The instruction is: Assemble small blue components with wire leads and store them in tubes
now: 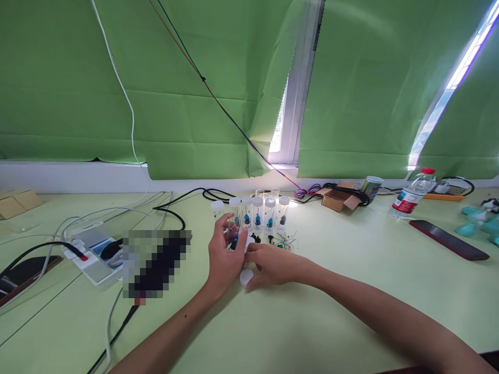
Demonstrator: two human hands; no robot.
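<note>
My left hand [225,262] is closed, thumb and fingers bent around a small clear vial with a dark blue part [234,242] and thin wire leads in it. Low beside it, my right hand [273,265] has its thumb and fingers curled at a round white cap [246,278] near the table surface. Just beyond the hands stand several upright clear vials [258,214] with white caps, most holding blue parts with leads. Loose black, green and clear leaded parts [286,241] lie right of the fingers. The hands partly hide the held vial.
A white power strip [93,262] with cables lies left, near a pixelated dark object [159,265]. At the back right are an open cardboard box [339,198], a can [371,188] and a water bottle [412,195]. A phone [448,240] lies at right.
</note>
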